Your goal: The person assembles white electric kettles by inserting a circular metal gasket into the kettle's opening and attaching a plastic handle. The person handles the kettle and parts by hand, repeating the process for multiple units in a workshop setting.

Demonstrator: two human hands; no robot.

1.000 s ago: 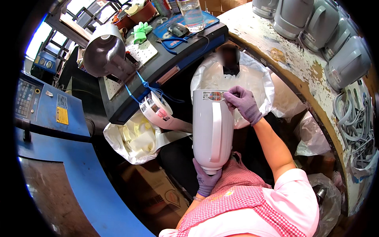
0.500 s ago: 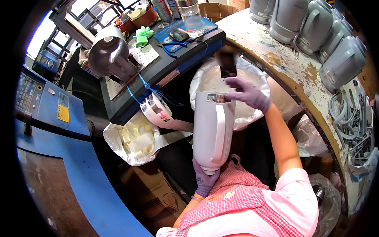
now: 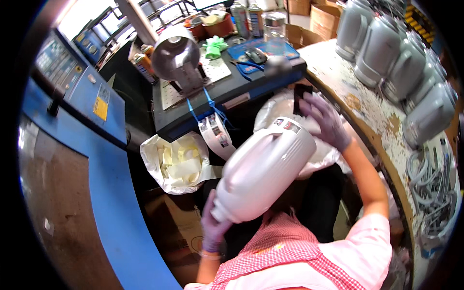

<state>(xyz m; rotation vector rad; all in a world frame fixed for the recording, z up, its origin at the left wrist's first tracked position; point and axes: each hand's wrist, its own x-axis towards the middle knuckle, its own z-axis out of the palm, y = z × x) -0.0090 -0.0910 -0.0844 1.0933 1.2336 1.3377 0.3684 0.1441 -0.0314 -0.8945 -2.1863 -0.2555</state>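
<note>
Jug [image 3: 270,166] tilts, left fingers [image 3: 210,205] gripping its narrow end, right fingers [image 3: 322,111] splayed nearby.

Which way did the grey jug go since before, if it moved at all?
Yes, the jug moved: its narrow end swung left, nearer the blue machine.

Before you, the jug [image 3: 270,169] tilted, its lower end in your left hand [image 3: 212,223], its upper end just beside your right hand [image 3: 328,121]. The machine [image 3: 113,203] stood at your left. Ahead was the bench [image 3: 170,124], with a glove [image 3: 214,47] and a jar [image 3: 274,30] on top; a label roll [image 3: 216,135] hung at its near edge, right of a scrap bag [image 3: 151,162]. At your right, the table [image 3: 326,62] bore more jugs [image 3: 379,53] farther off and strips [image 3: 430,186] nearer you.
</note>
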